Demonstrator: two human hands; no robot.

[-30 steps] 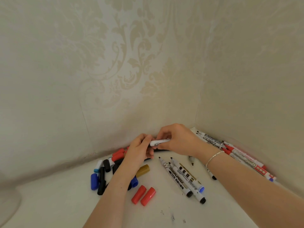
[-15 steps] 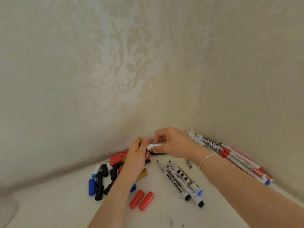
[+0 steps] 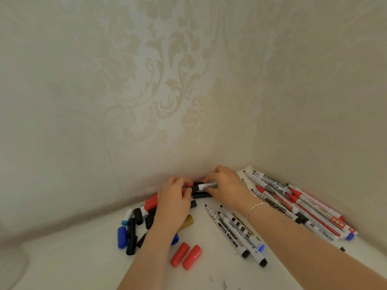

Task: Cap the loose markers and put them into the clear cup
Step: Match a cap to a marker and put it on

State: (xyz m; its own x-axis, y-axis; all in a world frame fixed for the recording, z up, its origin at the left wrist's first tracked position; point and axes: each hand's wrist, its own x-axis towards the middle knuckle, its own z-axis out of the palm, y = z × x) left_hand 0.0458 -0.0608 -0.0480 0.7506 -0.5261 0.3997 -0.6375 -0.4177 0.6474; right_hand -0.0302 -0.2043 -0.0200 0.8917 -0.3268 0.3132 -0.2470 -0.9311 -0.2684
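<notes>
My right hand (image 3: 225,185) grips a white marker (image 3: 207,186) by its barrel, held level just above the table near the wall. My left hand (image 3: 174,197) pinches the black cap (image 3: 194,187) at the marker's left end. Loose caps lie under and around my left hand: black ones (image 3: 132,235), a blue one (image 3: 122,237), two red ones (image 3: 186,255) and a gold one (image 3: 187,221). Three uncapped markers (image 3: 236,233) lie side by side below my right wrist. The clear cup is not clearly seen.
Several more markers (image 3: 299,206), red, black and blue, lie in a pile along the right wall. Patterned walls (image 3: 167,91) meet in a corner behind the hands. A pale rounded object (image 3: 10,268) shows at the lower left edge. Dark ink specks (image 3: 224,285) mark the white table.
The black cap now shows on the marker's left end between my hands; before, only the white barrel showed. Both hands stay close together by the wall.
</notes>
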